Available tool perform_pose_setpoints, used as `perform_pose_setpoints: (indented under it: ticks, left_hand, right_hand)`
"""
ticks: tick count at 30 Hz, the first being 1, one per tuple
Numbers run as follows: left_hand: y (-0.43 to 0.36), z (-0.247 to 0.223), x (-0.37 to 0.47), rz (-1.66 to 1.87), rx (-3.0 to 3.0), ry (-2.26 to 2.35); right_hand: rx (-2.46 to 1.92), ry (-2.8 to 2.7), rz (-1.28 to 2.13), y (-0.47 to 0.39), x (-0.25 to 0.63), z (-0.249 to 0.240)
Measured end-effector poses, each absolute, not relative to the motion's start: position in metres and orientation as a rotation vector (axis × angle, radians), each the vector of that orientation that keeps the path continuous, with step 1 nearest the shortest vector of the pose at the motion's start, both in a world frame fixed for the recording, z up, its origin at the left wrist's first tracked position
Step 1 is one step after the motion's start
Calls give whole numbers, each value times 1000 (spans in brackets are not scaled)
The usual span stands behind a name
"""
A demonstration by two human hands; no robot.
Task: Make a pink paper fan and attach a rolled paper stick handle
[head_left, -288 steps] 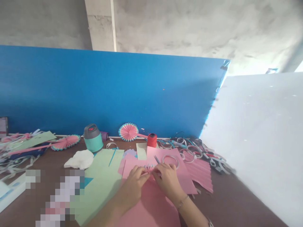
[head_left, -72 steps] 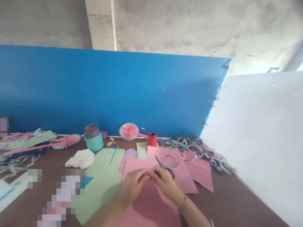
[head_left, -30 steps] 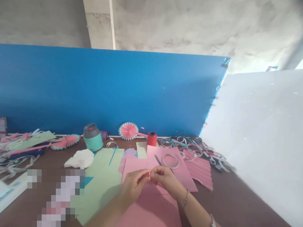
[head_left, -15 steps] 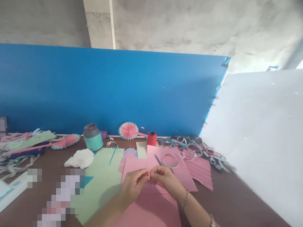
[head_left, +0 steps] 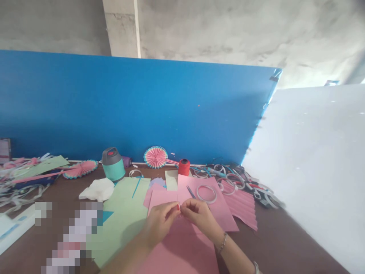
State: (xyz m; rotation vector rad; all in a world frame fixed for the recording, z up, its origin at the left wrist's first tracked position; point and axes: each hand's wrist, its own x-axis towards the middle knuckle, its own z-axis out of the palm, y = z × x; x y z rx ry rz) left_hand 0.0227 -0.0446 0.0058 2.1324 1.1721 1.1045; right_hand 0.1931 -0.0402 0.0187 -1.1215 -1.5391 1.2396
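My left hand (head_left: pixel 162 220) pinches a small red thing (head_left: pixel 178 207) between thumb and fingertips, too small to name. Fingers curled together, my right hand (head_left: pixel 199 215) meets it fingertip to fingertip; whatever lies in that pinch is hidden. Both hands are held over pink paper sheets (head_left: pixel 182 251). Just beyond the right hand are scissors (head_left: pixel 191 191), partly covered by it, and a white ring of cord or tubing (head_left: pixel 207 194). A spool of red thread (head_left: pixel 184 167) stands upright behind the sheets.
Green paper (head_left: pixel 128 213) lies left, near crumpled white tissue (head_left: pixel 98 190) and a teal and grey jar (head_left: pixel 113 165). A pleated paper fan (head_left: pixel 156 157) leans on the blue partition (head_left: pixel 142 106); another fan (head_left: pixel 81 169) lies left. Pleated pink paper (head_left: pixel 242 205) and tangled cables (head_left: pixel 256 188) are right.
The view has shifted slightly. My fingertips have moved a little against each other around the small red thing; both hands stay in nearly the same place.
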Motion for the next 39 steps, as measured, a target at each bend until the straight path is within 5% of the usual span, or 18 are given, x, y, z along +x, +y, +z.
perform_pose_setpoints:
  ticks: [39]
  left_hand:
    - [-42,2,23,1115,2049,1147]
  right_hand:
    - [-1070,-1627,1181,-38,195,13]
